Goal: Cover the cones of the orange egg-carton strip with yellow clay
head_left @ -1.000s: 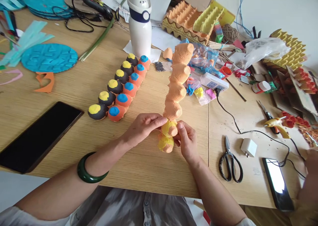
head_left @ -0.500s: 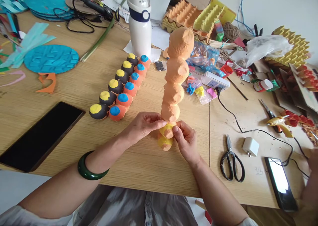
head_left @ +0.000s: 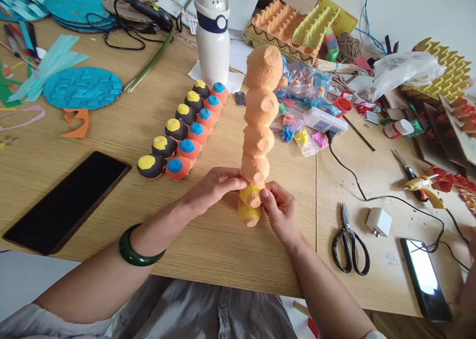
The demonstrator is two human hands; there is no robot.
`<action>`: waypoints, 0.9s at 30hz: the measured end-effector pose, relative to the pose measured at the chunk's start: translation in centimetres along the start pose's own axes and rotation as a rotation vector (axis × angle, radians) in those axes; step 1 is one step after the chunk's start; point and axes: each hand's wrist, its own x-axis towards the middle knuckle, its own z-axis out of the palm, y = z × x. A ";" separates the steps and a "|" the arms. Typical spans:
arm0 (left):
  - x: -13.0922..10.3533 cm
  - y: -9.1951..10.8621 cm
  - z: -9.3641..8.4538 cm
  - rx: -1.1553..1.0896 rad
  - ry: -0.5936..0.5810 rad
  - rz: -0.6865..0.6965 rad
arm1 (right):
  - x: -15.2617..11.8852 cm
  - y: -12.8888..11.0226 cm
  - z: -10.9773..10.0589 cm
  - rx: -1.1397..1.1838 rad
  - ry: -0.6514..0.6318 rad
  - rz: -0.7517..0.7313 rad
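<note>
A long orange egg-carton strip (head_left: 259, 135), one row of rounded cups, points away from me with its far end raised. Yellow clay covers much of the two cups nearest me, leaving orange tips. My left hand (head_left: 223, 187) pinches the left edge where orange meets yellow. On the opposite edge, my right hand (head_left: 281, 210) grips beside the yellow cups with its thumb on top. Left of the strip lies a double row of painted carton cups (head_left: 197, 131), black with yellow caps and orange with blue caps.
Black-handled scissors (head_left: 349, 244), a white charger (head_left: 379, 222), a lit phone (head_left: 424, 279) and a glue gun (head_left: 424, 187) lie at right. A dark tablet-like slab (head_left: 69, 200) is at left. Behind stand a white bottle (head_left: 212, 46) and egg trays (head_left: 282, 31). Another person's blurred arm (head_left: 467, 294) shows at right.
The strip's far end has tipped slightly to the left. Both hands keep their hold. The whole view has shifted a little.
</note>
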 end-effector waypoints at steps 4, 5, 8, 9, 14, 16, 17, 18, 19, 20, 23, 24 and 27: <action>-0.1 0.2 -0.1 -0.062 -0.050 -0.010 | 0.0 0.1 0.1 0.029 0.003 -0.004; -0.1 0.2 0.0 -0.090 -0.068 -0.022 | 0.0 0.1 0.1 0.026 0.001 -0.015; 0.1 0.3 0.3 -0.249 -0.113 -0.135 | 0.0 0.0 0.1 -0.004 0.004 -0.043; 0.2 0.2 0.4 -0.327 -0.114 -0.189 | 0.0 0.0 0.1 -0.018 0.007 -0.045; 0.5 -0.6 0.7 -0.562 -0.088 -0.339 | 0.0 0.0 -0.1 -0.054 0.004 -0.012; 0.4 -0.6 0.6 -0.540 -0.108 -0.305 | 0.1 0.2 -0.1 -0.031 0.008 -0.006; 0.3 -0.6 0.6 -0.523 -0.124 -0.279 | 0.1 0.2 -0.1 -0.012 0.012 -0.001; 0.3 -0.5 0.6 -0.507 -0.142 -0.255 | 0.1 0.3 -0.2 0.009 0.017 0.006; 0.2 -0.4 0.6 -0.495 -0.159 -0.236 | 0.1 0.4 -0.2 0.027 0.019 0.015; 0.2 -0.3 0.6 -0.486 -0.173 -0.223 | 0.1 0.4 -0.2 0.039 0.021 0.022; 0.1 -0.1 0.7 -0.458 -0.177 -0.212 | 0.1 0.4 -0.1 0.024 0.020 0.013; 0.1 -0.1 0.8 -0.451 -0.160 -0.217 | 0.1 0.4 -0.1 0.003 0.019 -0.003; 0.2 -0.3 1.3 -0.475 -0.072 -0.248 | 0.1 0.3 0.0 -0.060 0.019 -0.056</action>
